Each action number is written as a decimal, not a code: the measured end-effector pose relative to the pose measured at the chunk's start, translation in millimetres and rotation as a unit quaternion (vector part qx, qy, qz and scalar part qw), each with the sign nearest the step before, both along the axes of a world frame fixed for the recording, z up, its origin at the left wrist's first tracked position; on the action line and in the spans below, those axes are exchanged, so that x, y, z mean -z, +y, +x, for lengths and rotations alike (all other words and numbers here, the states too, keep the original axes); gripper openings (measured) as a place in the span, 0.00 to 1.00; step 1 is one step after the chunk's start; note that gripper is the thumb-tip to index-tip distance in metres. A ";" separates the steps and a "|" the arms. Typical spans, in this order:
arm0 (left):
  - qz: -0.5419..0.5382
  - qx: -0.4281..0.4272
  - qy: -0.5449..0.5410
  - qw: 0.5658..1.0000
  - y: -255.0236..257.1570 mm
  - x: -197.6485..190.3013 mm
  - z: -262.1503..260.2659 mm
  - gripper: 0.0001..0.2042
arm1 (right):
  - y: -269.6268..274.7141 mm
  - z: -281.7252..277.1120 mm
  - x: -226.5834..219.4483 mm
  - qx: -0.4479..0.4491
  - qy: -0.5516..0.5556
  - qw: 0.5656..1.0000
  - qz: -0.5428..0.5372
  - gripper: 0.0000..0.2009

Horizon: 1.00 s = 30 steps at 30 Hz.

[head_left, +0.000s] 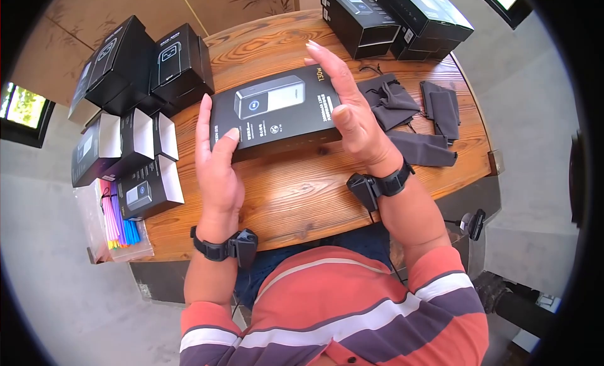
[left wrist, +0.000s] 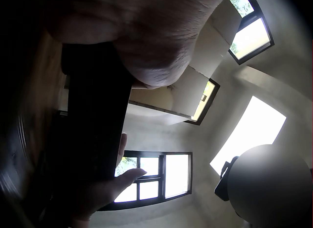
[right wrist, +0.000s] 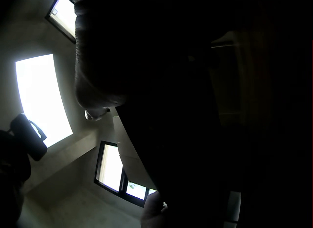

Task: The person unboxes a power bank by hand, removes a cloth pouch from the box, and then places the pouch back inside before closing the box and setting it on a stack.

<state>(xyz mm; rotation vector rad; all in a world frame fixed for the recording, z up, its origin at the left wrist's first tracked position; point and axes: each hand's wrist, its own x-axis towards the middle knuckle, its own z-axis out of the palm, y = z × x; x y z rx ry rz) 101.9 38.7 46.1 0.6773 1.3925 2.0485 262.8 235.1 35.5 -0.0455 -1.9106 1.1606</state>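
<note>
A flat black box (head_left: 270,108) with a device picture and "T30W" printing is held above the wooden table, its lower edge side showing. At its left end the left hand (head_left: 220,168) grips it, thumb over the printed face and fingers along the side. The right hand (head_left: 355,111) rests against the right end, fingers fairly straight and thumb raised off the face. In the left wrist view the box (left wrist: 93,120) is a dark slab, with the right hand (left wrist: 115,189) beyond. The right wrist view is mostly dark; the left hand (right wrist: 154,211) shows low.
Larger black boxes (head_left: 119,70) stand at the back left, and more (head_left: 428,20) at the back right. Open small boxes (head_left: 148,193) and a bag of coloured sticks (head_left: 119,221) lie on the left. Grey pouches (head_left: 415,146) lie on the table (head_left: 302,202) at right.
</note>
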 end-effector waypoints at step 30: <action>0.000 0.147 -0.094 0.985 18.3 59.2 -69.1 0.36 | 89.2 2.3 -78.3 0.469 -0.017 0.864 0.183 0.32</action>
